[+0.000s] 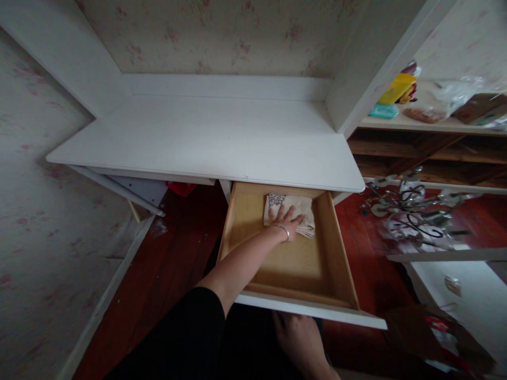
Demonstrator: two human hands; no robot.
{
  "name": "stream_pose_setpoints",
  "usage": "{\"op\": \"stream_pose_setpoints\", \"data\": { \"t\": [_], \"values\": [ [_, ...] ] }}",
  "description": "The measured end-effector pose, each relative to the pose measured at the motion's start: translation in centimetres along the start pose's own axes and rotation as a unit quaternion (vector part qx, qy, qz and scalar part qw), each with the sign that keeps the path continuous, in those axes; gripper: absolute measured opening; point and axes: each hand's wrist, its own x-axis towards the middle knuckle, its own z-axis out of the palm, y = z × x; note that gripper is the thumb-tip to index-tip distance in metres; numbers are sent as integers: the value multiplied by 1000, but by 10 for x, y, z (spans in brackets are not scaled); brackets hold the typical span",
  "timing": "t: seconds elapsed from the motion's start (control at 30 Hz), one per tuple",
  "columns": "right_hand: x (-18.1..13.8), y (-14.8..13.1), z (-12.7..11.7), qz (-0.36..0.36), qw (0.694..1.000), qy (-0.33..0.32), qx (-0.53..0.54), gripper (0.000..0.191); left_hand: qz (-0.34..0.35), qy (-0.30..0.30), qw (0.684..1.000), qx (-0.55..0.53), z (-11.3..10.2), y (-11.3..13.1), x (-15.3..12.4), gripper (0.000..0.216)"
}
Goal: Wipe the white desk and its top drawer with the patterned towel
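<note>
A folded beige cloth (308, 207) with a dark pattern at one corner lies toward the back of the pulled-out wooden drawer (293, 269). My left hand (285, 220), a silver bracelet at its wrist, rests flat on the cloth with its fingers spread. Below the drawer's white front panel (312, 310) is my right hand (300, 338), back side up, close against the panel's lower edge. Its fingers are largely hidden under the panel, so their grip cannot be made out.
The white desktop (206, 137) spans above the drawer. On the right, a shelf (420, 124) bears a yellow container (398, 88) and plastic bags. A chandelier (420, 206) lies on the red floor (182, 237). A brown bag (420, 335) stands at lower right.
</note>
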Motion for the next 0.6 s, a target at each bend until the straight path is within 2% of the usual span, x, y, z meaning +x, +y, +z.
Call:
{"op": "stream_pose_setpoints", "data": {
  "t": [0.13, 0.23, 0.33, 0.47, 0.6],
  "values": [
    [0, 2, 4, 3, 1000, -1, -9, 34, 20, -13, 1000, 8, 2, 23, 5, 82],
    [0, 3, 3, 0, 1000, 3, -1, 34, 40, -14, 998, 39, 2, 36, -3, 83],
    [-1, 2, -1, -5, 1000, 3, 1, 35, 66, -31, 995, 66, -2, 45, -22, 81],
    [0, 1, -3, -11, 1000, 5, -11, 36, 106, -95, 984, 110, -1, 49, -52, 78],
    [2, 2, 6, -10, 1000, 7, -24, 34, 145, -77, 978, 129, 13, 42, -75, 68]
  ]
}}
